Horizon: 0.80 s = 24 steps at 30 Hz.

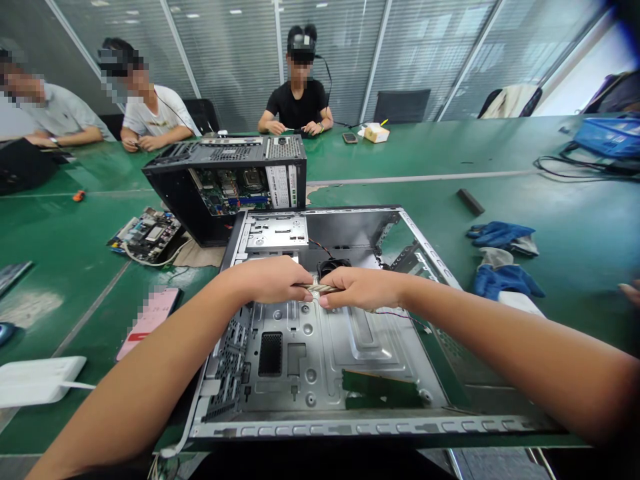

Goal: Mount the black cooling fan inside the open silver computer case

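Observation:
My left hand (275,280) and my right hand (354,288) meet over the middle of an open computer case (320,347). Between their closed fingertips runs a short stretch of pale, twisted cable (320,288); the rest of it is hidden by the hands. The metal case lies flat with its bare inside facing up. Just behind my hands, a black fan (333,267) sits in the case, with thin wires near it. A flat green piece (381,385) shows at the case's near right; I cannot tell if it is a board or an opening.
Behind stands a second computer case (225,190) with its board exposed. A loose motherboard (153,233), a phone (150,320) and a white power bank-like box (43,380) lie left. Blue gloves (505,273) lie right. Several people sit across the green table (400,160).

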Tool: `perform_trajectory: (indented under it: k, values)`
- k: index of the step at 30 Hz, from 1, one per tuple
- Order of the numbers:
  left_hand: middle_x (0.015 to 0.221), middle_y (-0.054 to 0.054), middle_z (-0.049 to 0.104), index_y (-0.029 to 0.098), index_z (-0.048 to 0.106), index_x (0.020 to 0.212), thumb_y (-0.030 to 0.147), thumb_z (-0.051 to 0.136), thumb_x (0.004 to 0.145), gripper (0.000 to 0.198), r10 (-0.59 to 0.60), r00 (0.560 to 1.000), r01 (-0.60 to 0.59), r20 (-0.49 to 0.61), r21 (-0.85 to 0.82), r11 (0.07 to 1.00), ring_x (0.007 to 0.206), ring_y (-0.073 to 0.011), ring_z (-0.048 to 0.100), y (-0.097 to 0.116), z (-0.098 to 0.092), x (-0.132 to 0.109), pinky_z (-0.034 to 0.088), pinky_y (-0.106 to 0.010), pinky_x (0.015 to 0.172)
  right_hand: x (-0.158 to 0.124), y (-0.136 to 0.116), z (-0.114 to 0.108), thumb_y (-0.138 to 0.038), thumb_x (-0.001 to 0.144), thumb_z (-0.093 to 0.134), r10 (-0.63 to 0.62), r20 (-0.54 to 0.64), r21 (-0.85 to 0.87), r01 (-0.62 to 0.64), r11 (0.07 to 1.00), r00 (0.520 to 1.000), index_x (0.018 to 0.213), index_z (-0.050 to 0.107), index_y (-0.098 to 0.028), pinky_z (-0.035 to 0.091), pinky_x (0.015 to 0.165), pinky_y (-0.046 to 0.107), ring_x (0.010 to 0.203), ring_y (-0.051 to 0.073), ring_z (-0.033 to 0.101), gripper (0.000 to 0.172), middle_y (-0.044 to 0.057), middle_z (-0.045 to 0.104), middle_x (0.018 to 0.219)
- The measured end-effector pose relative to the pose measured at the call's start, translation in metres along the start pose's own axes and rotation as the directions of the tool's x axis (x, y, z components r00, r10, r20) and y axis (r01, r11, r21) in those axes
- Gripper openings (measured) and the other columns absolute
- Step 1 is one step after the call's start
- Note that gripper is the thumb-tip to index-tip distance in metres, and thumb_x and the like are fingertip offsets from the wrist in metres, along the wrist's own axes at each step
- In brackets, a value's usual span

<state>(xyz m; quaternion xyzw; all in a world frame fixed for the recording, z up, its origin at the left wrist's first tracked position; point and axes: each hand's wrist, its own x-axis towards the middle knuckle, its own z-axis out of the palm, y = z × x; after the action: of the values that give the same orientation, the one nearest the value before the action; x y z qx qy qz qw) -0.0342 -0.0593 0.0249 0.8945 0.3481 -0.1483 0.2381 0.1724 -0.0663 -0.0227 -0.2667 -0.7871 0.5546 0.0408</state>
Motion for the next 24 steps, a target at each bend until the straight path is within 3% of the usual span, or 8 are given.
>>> perform_trajectory:
  k: [11, 19, 24]
  values:
    - [0.067, 0.0, 0.055, 0.019, 0.06, 0.076, 0.037, 0.05, 0.088, 0.024, 0.013, 1.0, -0.013, 0.01, -0.024, 1.0, 0.058, -0.0114, 0.043, 0.002, -0.001, 0.0, 0.029, -0.026, 0.056, -0.007, -0.01, 0.002, -0.041, 0.087, 0.039, 0.169, -0.037, 0.093, -0.165, 0.982, 0.985, 0.049, 0.047, -0.019, 0.015, 0.038, 0.022, 0.038, 0.002, 0.027, 0.045, -0.007, 0.036, 0.038]
    - [0.065, 0.001, 0.054, 0.018, 0.059, 0.074, 0.036, 0.05, 0.088, 0.024, 0.039, 0.999, -0.039, 0.006, -0.03, 0.999, 0.058, -0.0103, 0.043, 0.001, 0.0, 0.0, 0.028, -0.025, 0.054, -0.009, -0.009, 0.004, -0.047, 0.089, 0.031, 0.194, -0.136, 0.132, -0.177, 0.975, 0.972, 0.045, 0.047, -0.018, 0.017, 0.038, 0.023, 0.04, 0.003, 0.028, 0.055, -0.005, 0.034, 0.037]
    - [0.064, 0.001, 0.052, 0.018, 0.058, 0.072, 0.034, 0.051, 0.088, 0.024, 0.059, 0.998, -0.059, 0.005, -0.038, 0.998, 0.058, -0.0101, 0.041, 0.002, -0.001, 0.0, 0.029, -0.025, 0.055, -0.005, -0.002, 0.004, -0.046, 0.089, 0.034, 0.129, 0.002, 0.114, -0.128, 0.985, 0.992, 0.05, 0.048, -0.021, 0.016, 0.037, 0.025, 0.039, 0.004, 0.025, 0.048, -0.006, 0.03, 0.037]
